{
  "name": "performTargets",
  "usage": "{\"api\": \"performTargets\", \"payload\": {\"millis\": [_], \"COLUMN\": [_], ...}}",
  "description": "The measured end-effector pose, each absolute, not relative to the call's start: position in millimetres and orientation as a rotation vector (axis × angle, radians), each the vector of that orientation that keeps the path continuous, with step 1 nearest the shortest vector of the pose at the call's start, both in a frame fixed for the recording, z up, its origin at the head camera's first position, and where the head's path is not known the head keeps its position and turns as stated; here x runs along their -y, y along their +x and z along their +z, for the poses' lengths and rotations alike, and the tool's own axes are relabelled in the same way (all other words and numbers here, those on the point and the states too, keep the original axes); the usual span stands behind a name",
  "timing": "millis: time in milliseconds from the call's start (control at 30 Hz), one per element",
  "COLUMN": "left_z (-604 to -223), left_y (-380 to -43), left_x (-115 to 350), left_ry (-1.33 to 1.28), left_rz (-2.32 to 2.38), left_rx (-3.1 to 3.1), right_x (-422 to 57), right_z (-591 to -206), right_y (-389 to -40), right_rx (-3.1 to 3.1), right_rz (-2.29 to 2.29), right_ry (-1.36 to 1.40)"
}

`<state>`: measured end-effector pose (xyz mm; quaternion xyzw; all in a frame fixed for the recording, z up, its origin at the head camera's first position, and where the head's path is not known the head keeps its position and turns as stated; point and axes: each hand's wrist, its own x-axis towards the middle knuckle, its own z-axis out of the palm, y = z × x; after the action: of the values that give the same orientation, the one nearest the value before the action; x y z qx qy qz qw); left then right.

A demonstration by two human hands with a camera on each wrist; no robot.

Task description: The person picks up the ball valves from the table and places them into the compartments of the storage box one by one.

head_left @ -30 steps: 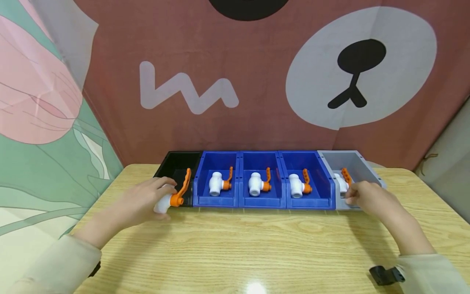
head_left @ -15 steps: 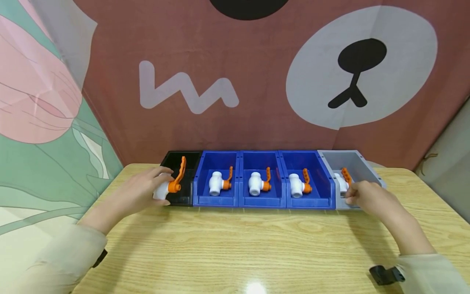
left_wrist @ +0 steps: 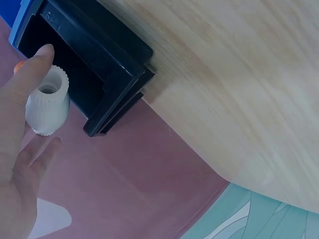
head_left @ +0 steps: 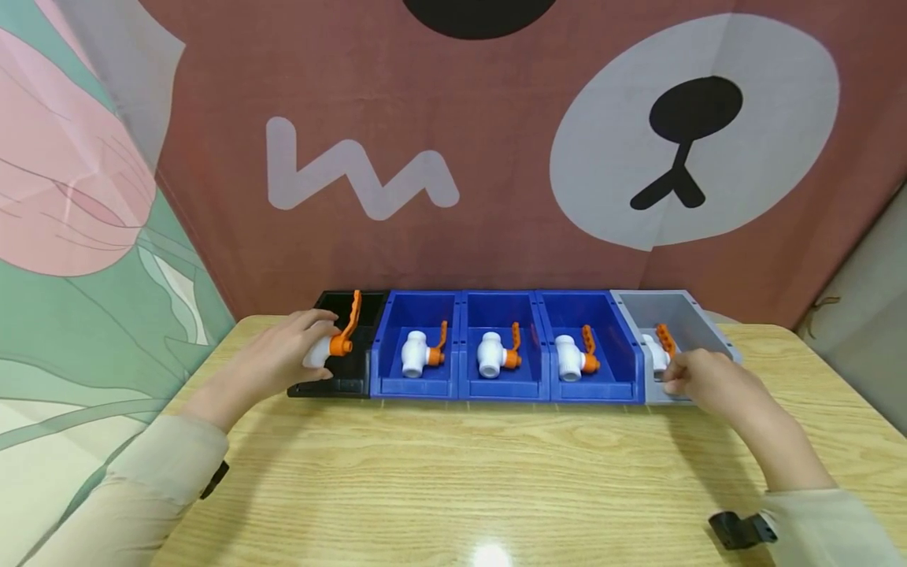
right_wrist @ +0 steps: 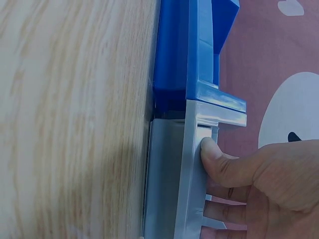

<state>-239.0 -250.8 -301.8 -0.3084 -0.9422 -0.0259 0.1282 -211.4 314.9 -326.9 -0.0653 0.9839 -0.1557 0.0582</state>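
Observation:
My left hand (head_left: pixel 294 350) grips a white plastic ball valve (left_wrist: pixel 50 104) with an orange lever handle, holding it over the black bin (head_left: pixel 347 386) at the left end of the row. In the left wrist view the thumb lies across the valve, and its round opening faces the camera. At the row's other end, my right hand (head_left: pixel 716 382) holds the front edge of the grey bin (right_wrist: pixel 192 189), thumb on the lip and fingers behind it. Inside the grey bin another ball valve (head_left: pixel 655 354) sits close to that hand, partly covered by it.
Between the end bins stand three blue bins (head_left: pixel 503 390), side by side, each with one white-and-orange ball valve (head_left: pixel 490 354) in it. The row rests towards the back of a wooden table (head_left: pixel 453 472), before a printed cloth backdrop (head_left: pixel 496 236).
The left hand has moved the ball valve forward and up, from the black bin's front edge to over its inside. My right hand stays at the grey bin.

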Motion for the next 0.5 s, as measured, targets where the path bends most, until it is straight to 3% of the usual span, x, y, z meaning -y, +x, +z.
{"api": "performTargets", "payload": {"millis": [500], "left_z": [-307], "left_y": [-264], "left_x": [245], "left_ry": [-0.821], "left_rz": [-0.222], "left_rx": [2.881], "right_x": [-314], "right_z": [-326], "right_y": [-213], "right_rx": [-2.969], "right_rz": [-0.466], "right_ry": [-0.171]}}
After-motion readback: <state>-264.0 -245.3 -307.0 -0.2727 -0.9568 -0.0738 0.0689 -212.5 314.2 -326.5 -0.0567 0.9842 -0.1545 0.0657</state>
